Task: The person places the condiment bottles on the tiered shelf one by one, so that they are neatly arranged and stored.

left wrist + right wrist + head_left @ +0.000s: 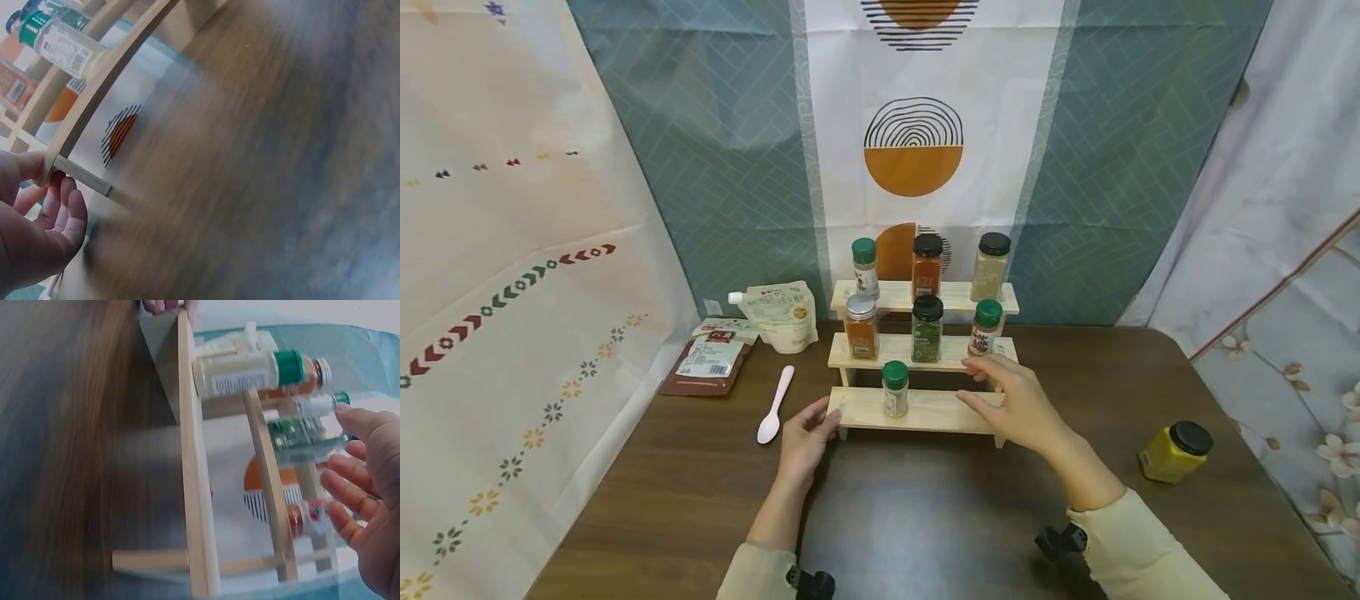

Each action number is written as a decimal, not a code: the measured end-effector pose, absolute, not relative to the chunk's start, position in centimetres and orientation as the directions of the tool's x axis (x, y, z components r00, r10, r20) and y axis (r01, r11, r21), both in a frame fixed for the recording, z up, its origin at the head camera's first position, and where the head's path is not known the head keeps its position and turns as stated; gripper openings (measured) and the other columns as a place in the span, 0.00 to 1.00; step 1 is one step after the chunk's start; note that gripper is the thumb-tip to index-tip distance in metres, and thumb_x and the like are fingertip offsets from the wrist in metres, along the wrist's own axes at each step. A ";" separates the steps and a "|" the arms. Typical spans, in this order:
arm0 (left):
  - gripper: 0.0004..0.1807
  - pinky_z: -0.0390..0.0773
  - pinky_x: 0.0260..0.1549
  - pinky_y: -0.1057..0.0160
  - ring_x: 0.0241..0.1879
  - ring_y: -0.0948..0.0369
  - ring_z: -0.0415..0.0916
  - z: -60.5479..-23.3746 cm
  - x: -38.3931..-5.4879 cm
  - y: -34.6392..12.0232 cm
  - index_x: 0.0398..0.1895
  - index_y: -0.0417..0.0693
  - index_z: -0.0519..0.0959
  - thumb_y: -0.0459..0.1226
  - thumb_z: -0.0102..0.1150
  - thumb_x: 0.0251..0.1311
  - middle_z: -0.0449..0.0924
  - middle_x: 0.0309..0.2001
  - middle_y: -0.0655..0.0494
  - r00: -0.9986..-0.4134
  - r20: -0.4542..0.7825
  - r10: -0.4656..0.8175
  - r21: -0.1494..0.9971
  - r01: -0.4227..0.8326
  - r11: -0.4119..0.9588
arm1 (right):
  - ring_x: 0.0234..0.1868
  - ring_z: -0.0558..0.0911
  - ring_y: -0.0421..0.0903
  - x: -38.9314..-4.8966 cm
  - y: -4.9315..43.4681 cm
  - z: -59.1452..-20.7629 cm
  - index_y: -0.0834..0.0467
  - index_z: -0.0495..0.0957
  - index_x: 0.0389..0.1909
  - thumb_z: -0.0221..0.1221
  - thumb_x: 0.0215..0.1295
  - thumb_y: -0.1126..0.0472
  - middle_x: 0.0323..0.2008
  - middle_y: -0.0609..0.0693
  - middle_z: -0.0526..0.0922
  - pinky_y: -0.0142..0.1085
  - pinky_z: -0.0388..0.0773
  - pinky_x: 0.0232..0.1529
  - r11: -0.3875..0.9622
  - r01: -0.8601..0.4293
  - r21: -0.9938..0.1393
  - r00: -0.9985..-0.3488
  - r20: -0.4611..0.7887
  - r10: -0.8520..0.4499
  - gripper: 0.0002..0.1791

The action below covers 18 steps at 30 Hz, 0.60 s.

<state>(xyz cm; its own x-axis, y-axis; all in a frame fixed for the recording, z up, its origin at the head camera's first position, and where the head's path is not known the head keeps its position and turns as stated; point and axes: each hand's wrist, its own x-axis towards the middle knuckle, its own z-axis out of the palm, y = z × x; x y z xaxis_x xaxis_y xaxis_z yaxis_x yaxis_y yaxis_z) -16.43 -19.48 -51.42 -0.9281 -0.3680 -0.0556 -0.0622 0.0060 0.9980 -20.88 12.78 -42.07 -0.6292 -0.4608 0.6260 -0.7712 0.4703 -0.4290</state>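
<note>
A three-step wooden spice rack (947, 408) stands on the table with spice jars on every step. My left hand (806, 437) grips the left end of its lowest step; in the left wrist view the thumb lies over the board and the fingers curl beneath. A green-capped jar (895, 390) stands on that step. Over the right end of the rack my right hand (1017, 402) is held with fingers spread and nothing in it, close to a green-capped jar (984, 329) on the middle step. The right wrist view shows its fingers (353, 494) apart from the jars.
Left of the rack lie a white spoon (775, 406), a brown powder packet (711, 358) and a spouted pouch (781, 315). A yellow jar with a black lid (1176, 452) lies tilted at the right of the table (925, 517). A patterned curtain (730, 167) hangs behind the rack.
</note>
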 end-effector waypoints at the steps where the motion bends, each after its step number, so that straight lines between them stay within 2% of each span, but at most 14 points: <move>1: 0.20 0.80 0.33 0.69 0.33 0.63 0.79 -51.4 -16.4 -19.5 0.59 0.32 0.80 0.31 0.66 0.65 0.85 0.43 0.44 -0.929 -0.054 -0.367 0.998 -0.061 0.007 | 0.40 0.84 0.48 -20.9 13.3 -42.1 0.65 0.81 0.53 0.75 0.55 0.63 0.45 0.52 0.85 0.47 0.83 0.40 0.473 -0.771 -0.425 -0.628 0.627 -0.460 0.25; 6: 0.20 0.80 0.33 0.70 0.33 0.63 0.79 -51.4 -16.4 -19.5 0.59 0.32 0.79 0.31 0.66 0.65 0.85 0.43 0.44 -0.930 -0.048 -0.363 0.999 -0.053 0.003 | 0.38 0.82 0.47 -20.8 16.0 -42.2 0.64 0.82 0.51 0.76 0.52 0.65 0.41 0.49 0.84 0.39 0.80 0.37 0.510 -0.768 -0.387 -0.624 0.631 -0.461 0.24; 11: 0.20 0.80 0.33 0.70 0.33 0.63 0.78 -51.4 -16.4 -19.5 0.59 0.32 0.80 0.30 0.65 0.65 0.85 0.42 0.44 -0.930 -0.048 -0.364 0.999 -0.051 -0.001 | 0.38 0.82 0.45 -20.5 18.6 -42.1 0.63 0.83 0.49 0.77 0.49 0.67 0.39 0.48 0.84 0.28 0.74 0.38 0.572 -0.743 -0.347 -0.634 0.639 -0.436 0.24; 18: 0.20 0.80 0.33 0.69 0.32 0.63 0.79 -51.3 -16.3 -19.4 0.59 0.32 0.80 0.29 0.65 0.65 0.85 0.42 0.45 -0.929 -0.048 -0.367 0.999 -0.053 0.004 | 0.40 0.83 0.45 -19.9 22.3 -41.4 0.61 0.82 0.50 0.77 0.47 0.67 0.41 0.48 0.85 0.28 0.74 0.44 0.661 -0.683 -0.310 -0.671 0.624 -0.401 0.26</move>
